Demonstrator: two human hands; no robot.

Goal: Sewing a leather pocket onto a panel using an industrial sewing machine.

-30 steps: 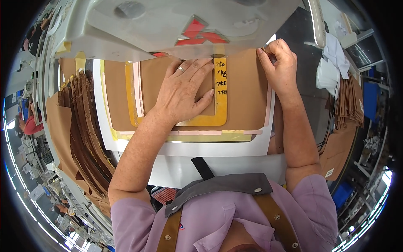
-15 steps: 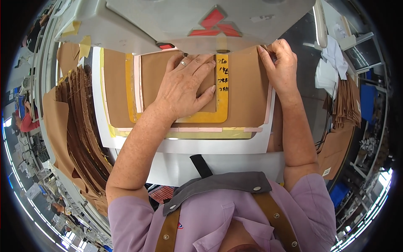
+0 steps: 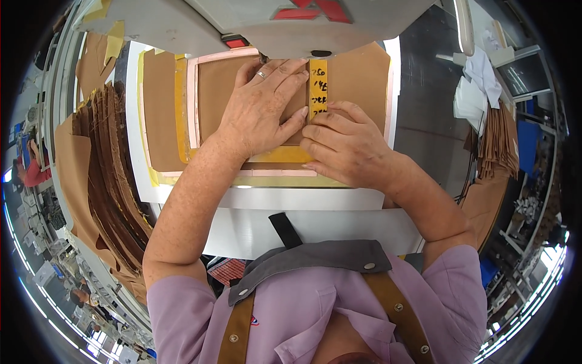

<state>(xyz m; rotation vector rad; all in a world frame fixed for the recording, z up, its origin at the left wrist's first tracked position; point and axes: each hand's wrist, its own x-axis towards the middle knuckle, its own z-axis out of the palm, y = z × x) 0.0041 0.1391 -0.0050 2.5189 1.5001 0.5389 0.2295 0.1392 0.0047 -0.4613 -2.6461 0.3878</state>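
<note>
Head view.

Left hand (image 3: 264,109): palm down on the brown sheet (image 3: 215,91), inside the yellow frame (image 3: 279,155). Grip spread wide, fingers only slightly apart, holding nothing. Fingertips just below the machine head (image 3: 267,33); thumb tip points toward the frame's right bar, right beside it. Ring (image 3: 261,74) on one finger.

Right hand (image 3: 348,145): knuckles up, fingers bent, over the frame's lower right corner. Grip fairly narrow, fingertips at the right bar; can't tell if they pinch it or just press.

Frame: flat on the brown sheet, right bar carries dark handwritten marks. Brown shows inside and outside it. Pink strips (image 3: 193,103) run along the frame's inner left side, across the top, and down the sheet's outer edges. Pale yellow strip (image 3: 273,181) along the near edge. All of that on a white sheet (image 3: 364,198), with a white counter (image 3: 364,224) showing nearer the body.

Machine head: grey, red emblem, overhangs the far side. Yellow tape (image 3: 113,42) hangs off its left.

Left: upright stack of brown pieces (image 3: 103,151), frayed edges. Right: hanging brown bundle (image 3: 499,142), white cloth (image 3: 482,79) just above.

Wearer: purple shirt (image 3: 185,309), grey collar piece (image 3: 321,258), brown straps (image 3: 394,303) with snaps. Black strap (image 3: 285,229) on the counter in front.
</note>
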